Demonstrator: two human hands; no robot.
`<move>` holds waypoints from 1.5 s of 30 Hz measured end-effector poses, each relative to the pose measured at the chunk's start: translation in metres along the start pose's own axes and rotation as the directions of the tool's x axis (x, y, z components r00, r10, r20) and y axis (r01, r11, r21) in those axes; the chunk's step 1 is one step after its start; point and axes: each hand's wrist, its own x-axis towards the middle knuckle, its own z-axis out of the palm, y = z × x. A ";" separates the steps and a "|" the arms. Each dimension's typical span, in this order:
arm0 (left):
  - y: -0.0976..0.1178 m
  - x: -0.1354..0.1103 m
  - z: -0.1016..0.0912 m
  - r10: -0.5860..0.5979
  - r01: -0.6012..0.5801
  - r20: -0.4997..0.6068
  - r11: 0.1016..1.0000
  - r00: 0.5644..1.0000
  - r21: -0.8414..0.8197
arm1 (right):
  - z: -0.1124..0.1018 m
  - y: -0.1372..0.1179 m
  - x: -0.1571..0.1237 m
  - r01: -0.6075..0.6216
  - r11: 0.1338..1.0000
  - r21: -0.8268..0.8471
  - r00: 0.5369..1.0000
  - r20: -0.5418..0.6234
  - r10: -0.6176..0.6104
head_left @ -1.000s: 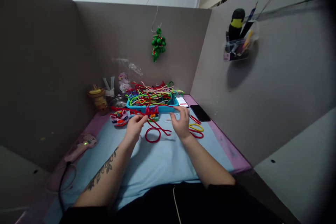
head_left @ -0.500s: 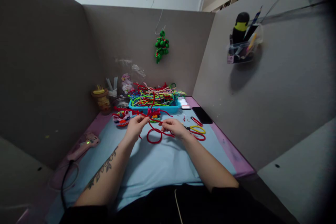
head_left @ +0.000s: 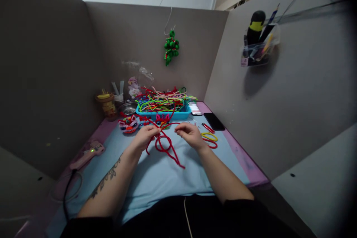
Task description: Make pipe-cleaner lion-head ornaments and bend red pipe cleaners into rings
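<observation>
My left hand (head_left: 149, 135) pinches a bundle of crossed red pipe cleaners (head_left: 164, 144) over the middle of the table. A round loop hangs below the fingertips, and long loose ends slant down to the right. Other ends stick up and out towards the tray. To the right, my right hand (head_left: 188, 134) has its fingers curled together beside the bundle. One red strand arcs over to it and passes behind the fingers; whether they grip it is hidden. Just beyond my right wrist lie scissors (head_left: 209, 136) with yellow and red handle loops, their blades covered by the hand.
A blue tray (head_left: 164, 115) heaped with colourful pipe cleaners stands at the back. Before it sit animal-face pipe cleaner pieces (head_left: 128, 124). A black phone (head_left: 214, 121) and a red cutter (head_left: 208, 128) lie right. A pink corded tool (head_left: 87, 155) lies left. Partitions surround the table.
My right hand has moved slightly right, away from the left fingertips. The loose red ends that lay under it now hang downwards. My left hand keeps its pinch.
</observation>
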 end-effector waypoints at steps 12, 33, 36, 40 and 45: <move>0.001 -0.008 0.014 -0.057 0.070 0.147 0.993 0.988 -0.091 | 0.026 0.017 -0.011 0.438 0.589 -0.679 0.878 0.183 -0.442; -0.009 -0.003 0.016 0.011 -0.006 0.097 0.998 0.995 -0.058 | 0.025 0.011 -0.006 0.393 0.642 -0.659 0.893 0.107 -0.437; -0.010 -0.003 0.017 0.015 -0.009 0.099 0.998 0.995 -0.055 | 0.023 0.014 -0.007 0.403 0.590 -0.699 0.888 0.142 -0.438; -0.009 -0.004 0.018 0.011 -0.006 0.097 0.998 0.995 -0.055 | 0.023 0.016 -0.007 0.398 0.563 -0.724 0.895 0.173 -0.411; -0.010 -0.003 0.017 0.022 -0.018 0.079 0.998 0.997 -0.062 | 0.026 0.017 -0.007 0.381 0.580 -0.720 0.901 0.148 -0.409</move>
